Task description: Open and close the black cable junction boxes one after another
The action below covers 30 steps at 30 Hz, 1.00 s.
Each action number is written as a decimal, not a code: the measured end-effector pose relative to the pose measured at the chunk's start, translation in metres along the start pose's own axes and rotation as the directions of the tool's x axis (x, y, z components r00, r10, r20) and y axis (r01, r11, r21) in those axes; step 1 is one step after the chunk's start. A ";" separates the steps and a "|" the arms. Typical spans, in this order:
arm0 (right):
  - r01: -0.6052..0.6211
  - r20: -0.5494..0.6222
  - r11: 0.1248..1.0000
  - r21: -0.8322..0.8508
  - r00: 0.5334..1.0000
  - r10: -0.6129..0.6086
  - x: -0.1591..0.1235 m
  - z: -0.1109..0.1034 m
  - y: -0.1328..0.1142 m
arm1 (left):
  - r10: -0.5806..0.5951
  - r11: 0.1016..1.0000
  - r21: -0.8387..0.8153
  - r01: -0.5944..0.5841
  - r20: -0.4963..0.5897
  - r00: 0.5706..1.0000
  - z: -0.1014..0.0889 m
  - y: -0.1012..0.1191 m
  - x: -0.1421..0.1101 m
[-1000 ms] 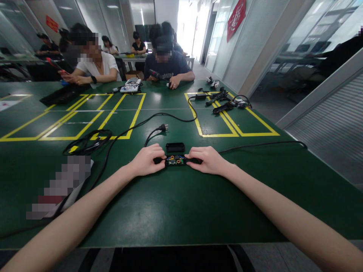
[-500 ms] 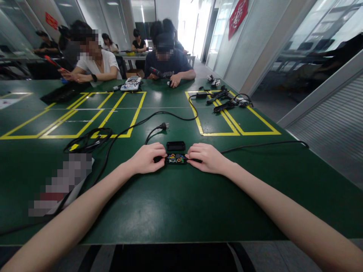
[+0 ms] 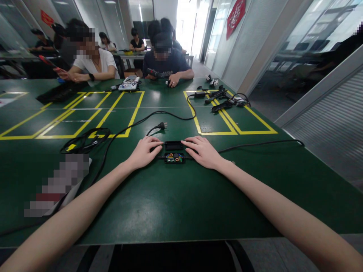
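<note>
An opened black adapter case lies on the green table in front of me, its circuit board with coils showing, and a cable leaves each end. Just beyond it rests its black cover, hollow side up. My left hand is at the cover's left end, fingers stretched and thumb apart. At the right end, the fingertips of my right hand reach the cover's edge, its fingers also spread. Whether the fingertips press on the cover is hard to tell. Neither hand grips the case.
A black power plug lies beyond my left hand. Coiled cable and a pale, blurred-out packet are to the left. Black device parts lie far right. Two people sit across the table, one holding a dark tool.
Both hands have let go of the cable ends beside the opened case and moved forward to the cover, their fingers straightening. The view has shifted slightly.
</note>
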State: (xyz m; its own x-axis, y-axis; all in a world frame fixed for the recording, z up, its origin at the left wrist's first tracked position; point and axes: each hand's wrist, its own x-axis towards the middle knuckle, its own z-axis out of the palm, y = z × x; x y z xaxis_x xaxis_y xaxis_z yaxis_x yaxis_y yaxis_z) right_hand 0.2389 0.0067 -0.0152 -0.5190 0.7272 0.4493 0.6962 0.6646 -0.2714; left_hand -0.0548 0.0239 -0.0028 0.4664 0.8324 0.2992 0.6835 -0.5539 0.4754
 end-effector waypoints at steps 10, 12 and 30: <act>-0.148 -0.033 0.846 0.512 0.981 0.192 0.002 0.006 -0.006 | -0.161 0.941 -0.302 0.154 0.001 0.987 0.010 0.019 -0.003; -0.171 -0.035 0.775 0.608 0.970 0.241 0.002 0.006 -0.008 | -0.213 0.902 -0.379 0.205 0.023 0.977 0.010 0.021 -0.003; -0.401 0.224 0.347 0.848 0.864 0.451 0.005 0.010 -0.006 | -0.375 0.667 -0.642 0.380 0.152 0.915 0.012 0.017 0.001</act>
State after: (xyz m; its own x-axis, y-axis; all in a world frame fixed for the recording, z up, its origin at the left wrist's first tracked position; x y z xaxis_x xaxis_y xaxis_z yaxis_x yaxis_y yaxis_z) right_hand 0.2267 0.0083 -0.0199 -0.2456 0.9665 0.0750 0.0290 0.0846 -0.9960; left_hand -0.0361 0.0150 -0.0045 0.2558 0.9663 -0.0301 0.2725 -0.0422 0.9612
